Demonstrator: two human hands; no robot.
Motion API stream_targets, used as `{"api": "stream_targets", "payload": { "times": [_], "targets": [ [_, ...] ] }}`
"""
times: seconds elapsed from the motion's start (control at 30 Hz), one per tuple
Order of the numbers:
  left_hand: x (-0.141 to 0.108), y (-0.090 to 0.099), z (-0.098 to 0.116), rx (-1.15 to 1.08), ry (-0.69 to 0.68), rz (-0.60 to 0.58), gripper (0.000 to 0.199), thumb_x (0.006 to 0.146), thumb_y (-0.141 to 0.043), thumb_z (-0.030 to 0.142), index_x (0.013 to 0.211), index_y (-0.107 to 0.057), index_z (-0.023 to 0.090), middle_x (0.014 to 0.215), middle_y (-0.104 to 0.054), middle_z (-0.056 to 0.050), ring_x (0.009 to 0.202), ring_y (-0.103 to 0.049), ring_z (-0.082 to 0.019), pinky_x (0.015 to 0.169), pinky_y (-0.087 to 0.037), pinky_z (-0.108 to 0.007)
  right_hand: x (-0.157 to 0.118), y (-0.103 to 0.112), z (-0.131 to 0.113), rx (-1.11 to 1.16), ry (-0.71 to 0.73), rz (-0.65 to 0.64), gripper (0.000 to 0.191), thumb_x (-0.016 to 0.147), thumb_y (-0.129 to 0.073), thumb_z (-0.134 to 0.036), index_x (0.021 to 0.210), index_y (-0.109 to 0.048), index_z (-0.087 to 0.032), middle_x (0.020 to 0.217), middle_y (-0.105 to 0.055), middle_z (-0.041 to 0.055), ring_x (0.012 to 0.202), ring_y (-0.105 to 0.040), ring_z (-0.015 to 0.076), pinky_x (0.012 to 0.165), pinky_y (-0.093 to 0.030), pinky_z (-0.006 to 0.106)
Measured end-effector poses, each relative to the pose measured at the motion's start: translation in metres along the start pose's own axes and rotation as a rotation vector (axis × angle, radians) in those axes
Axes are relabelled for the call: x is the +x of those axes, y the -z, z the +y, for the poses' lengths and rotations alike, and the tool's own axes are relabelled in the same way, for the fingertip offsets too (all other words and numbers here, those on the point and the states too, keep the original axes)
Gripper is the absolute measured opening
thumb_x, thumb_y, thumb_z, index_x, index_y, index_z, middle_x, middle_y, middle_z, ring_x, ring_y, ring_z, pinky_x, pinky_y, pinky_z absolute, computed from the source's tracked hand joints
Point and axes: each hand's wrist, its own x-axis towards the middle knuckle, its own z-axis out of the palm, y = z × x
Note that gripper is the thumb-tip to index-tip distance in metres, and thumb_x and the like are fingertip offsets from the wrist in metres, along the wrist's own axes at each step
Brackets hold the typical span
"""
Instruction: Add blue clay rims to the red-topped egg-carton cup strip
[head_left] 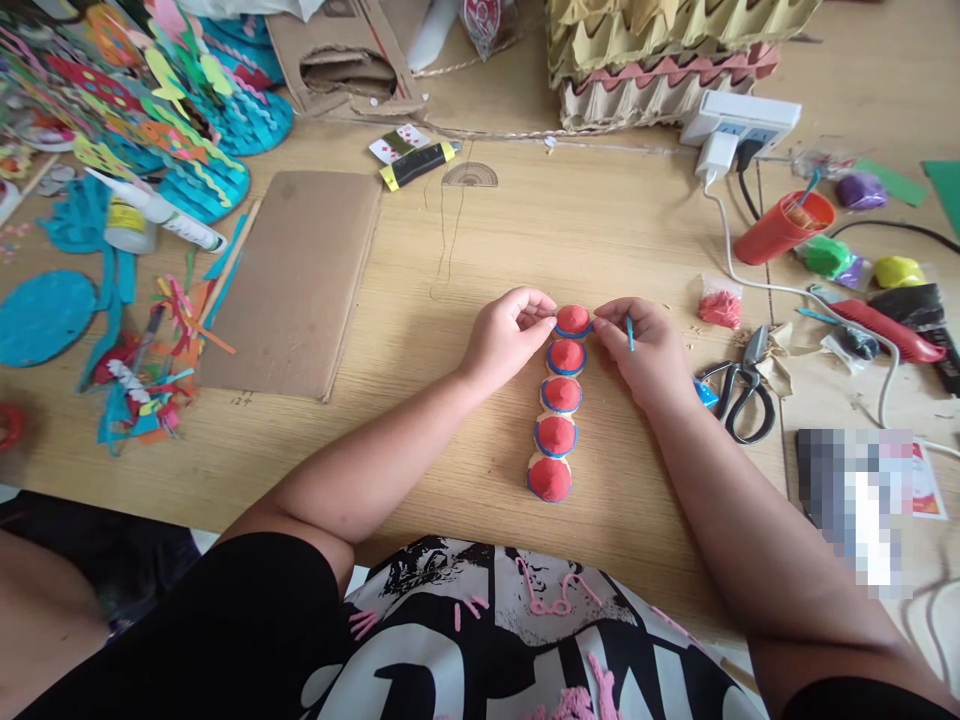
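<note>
A column of several red cones with blue rims (561, 395) on a pale backing lies on the wooden table (420, 440). At the far end of the column, my left hand (510, 335) touches the left edge of the top red cone (574, 320) with thumb and fingertips brought together. My right hand (645, 350) is at the right edge of that same cone, its fingers curled around a thin blue stick (630, 333) that pokes up between them. The fingertips of both hands are at the blue rim.
Scissors (742, 385) lie right of my right hand, near a red cup (784, 228), clay packets and a power strip (742, 120). Cardboard (292, 280) and paper scraps (154, 370) are on the left. Egg trays (660, 60) stand at the back.
</note>
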Motion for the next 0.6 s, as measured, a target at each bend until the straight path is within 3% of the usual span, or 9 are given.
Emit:
{"api": "stream_targets", "payload": {
  "times": [0.6],
  "targets": [
    [0.0019,-0.0005,-0.0022,0.024,-0.003,0.021,0.013,0.085,-0.067,0.008,0.092,-0.070,0.019,0.090,-0.076,0.000,0.083,-0.070,-0.012,0.078,-0.054,-0.025,0.0019,-0.0012,0.0039,-0.032,0.046,-0.001,0.007,0.085,-0.069,-0.029,0.088,-0.071,-0.023,0.064,-0.054,-0.0029,0.057,-0.043,0.0127,0.056,-0.036,0.030]
  ]
}}
